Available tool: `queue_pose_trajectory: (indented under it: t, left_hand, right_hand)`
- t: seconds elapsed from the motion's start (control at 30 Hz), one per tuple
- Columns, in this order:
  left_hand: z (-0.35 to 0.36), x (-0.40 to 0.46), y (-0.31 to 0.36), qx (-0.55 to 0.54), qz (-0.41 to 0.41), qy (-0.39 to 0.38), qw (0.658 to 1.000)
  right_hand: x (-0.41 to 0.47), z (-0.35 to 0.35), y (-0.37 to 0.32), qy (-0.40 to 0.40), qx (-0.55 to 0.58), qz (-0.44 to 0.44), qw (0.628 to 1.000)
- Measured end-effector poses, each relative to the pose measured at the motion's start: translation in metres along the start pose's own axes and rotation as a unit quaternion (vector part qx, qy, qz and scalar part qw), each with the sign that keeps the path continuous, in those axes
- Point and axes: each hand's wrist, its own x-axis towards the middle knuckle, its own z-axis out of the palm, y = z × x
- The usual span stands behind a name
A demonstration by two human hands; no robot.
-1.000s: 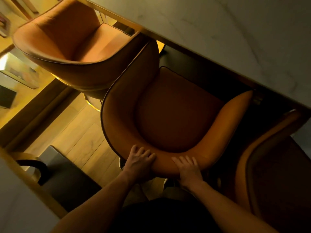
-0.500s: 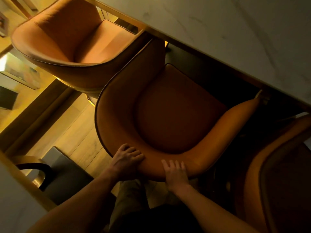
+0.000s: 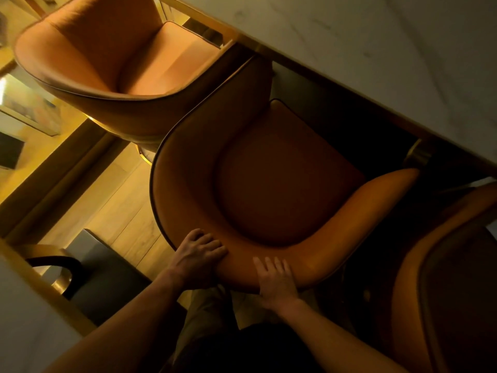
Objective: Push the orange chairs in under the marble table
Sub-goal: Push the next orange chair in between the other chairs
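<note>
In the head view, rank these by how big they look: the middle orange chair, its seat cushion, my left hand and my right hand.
1. middle orange chair
2. seat cushion
3. left hand and right hand: they look about alike, so I won't rank one over the other.

The white grey-veined marble table (image 3: pixel 376 49) with its gold-toned edge is running slantwise across the top right. The middle orange tub chair (image 3: pixel 282 179), leather with dark piping along its curved back, is facing the table, its arm tips reaching the table edge and its seat lying in shadow. The left orange tub chair (image 3: pixel 115 49) is sitting just beside it, better lit, its seat front meeting the edge. The right orange tub chair (image 3: pixel 443 278) is showing only partly, dim.
</note>
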Motion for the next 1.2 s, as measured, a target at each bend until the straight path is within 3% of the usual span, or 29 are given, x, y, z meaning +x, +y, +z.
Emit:
queue_pose_trajectory:
  t: [0.87, 1.2]
  left_hand:
    - [0.006, 0.027, 0.021, -0.009, -0.015, 0.013, 1.000]
    - [0.005, 0.028, 0.028, 0.002, -0.037, 0.012, 0.999]
  right_hand:
    - [0.004, -0.019, 0.047, 0.003, -0.036, -0.040, 0.999]
    - [0.000, -0.019, 0.045, 0.027, -0.025, -0.017, 0.999]
